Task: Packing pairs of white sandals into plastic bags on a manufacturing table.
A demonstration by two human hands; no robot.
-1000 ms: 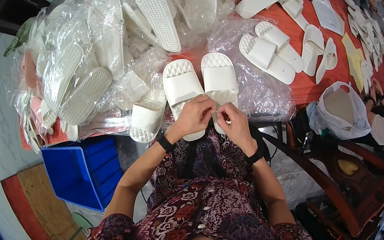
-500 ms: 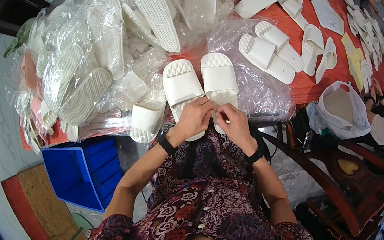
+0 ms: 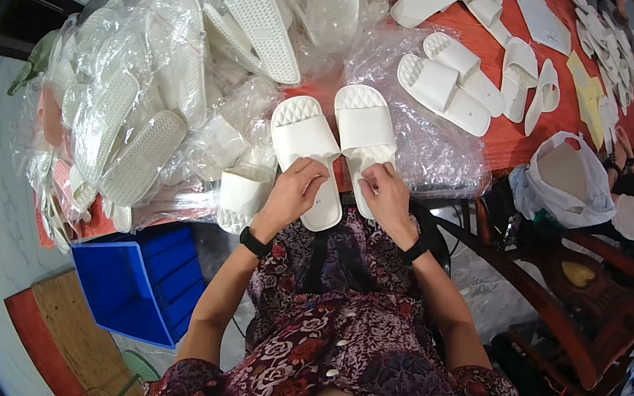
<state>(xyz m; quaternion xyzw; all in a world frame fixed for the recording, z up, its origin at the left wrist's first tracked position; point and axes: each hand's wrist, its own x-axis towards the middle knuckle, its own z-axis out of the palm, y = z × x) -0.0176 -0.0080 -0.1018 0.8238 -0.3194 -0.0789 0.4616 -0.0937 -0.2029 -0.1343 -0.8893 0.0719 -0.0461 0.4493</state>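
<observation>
Two white slide slippers lie side by side at the table's near edge, toes pointing away from me: a left slipper (image 3: pixel 305 134) and a right slipper (image 3: pixel 364 124). Over the left slipper's footbed my left hand (image 3: pixel 293 193) is closed, fingers curled and fingertips together. My right hand (image 3: pixel 391 198) is closed in a pinch above the right slipper's heel part. Whatever either hand may hold is too small to make out. Another white slipper (image 3: pixel 243 196) lies left of my left hand, toe end toward me, partly in clear plastic.
Plastic-wrapped white slippers (image 3: pixel 155 56) pile up on the left of the red-covered table (image 3: pixel 511 153). More unwrapped slippers (image 3: pixel 447 95) lie at right on clear plastic. Below are a blue crate (image 3: pixel 138 282) and a wooden chair (image 3: pixel 590 314). A white bag (image 3: pixel 568 179) sits at right.
My hands were together over the gap between the two slippers. Now they have parted, the left moving left and the right slightly right. More of the left slipper's footbed shows.
</observation>
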